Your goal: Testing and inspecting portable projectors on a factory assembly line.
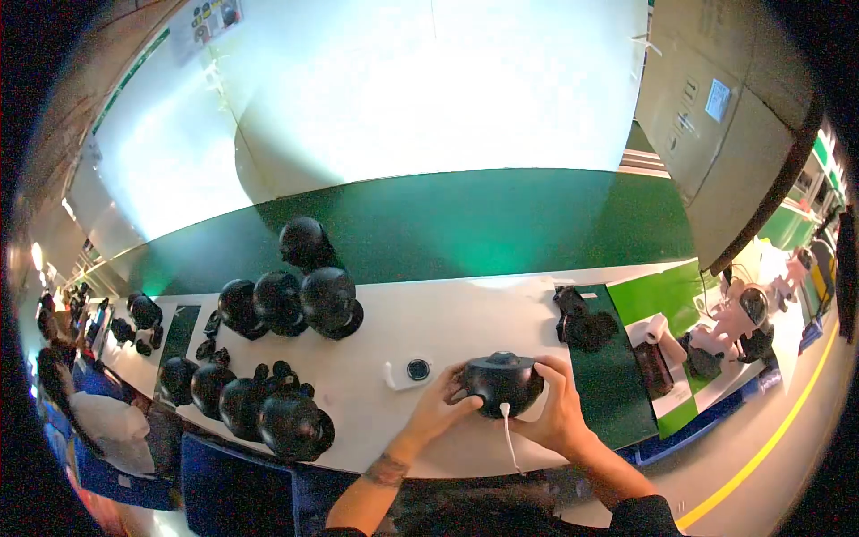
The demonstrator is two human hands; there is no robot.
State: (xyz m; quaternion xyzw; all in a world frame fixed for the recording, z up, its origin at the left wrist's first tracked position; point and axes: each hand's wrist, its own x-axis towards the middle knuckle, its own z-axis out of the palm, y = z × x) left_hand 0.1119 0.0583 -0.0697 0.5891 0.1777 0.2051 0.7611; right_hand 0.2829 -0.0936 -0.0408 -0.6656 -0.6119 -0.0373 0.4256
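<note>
Both of my hands hold a black, rounded device (503, 383) with a small raised knob on top, just above the near part of the white table (394, 313). My left hand (445, 404) grips its left side, thumb along the front. Round its right side curl the fingers of my right hand (562, 407). A white cable (511, 440) is plugged into the device's near face and hangs toward the table edge. Left of the device, beyond my left hand, lies a small white piece with a dark round disc (418, 370).
Several black round units (277, 302) stand in groups at the left. Black parts (583, 319) lie on a green mat at the right, beside a brown box (653, 369). A large carton (716, 116) juts in at upper right. People sit at both sides.
</note>
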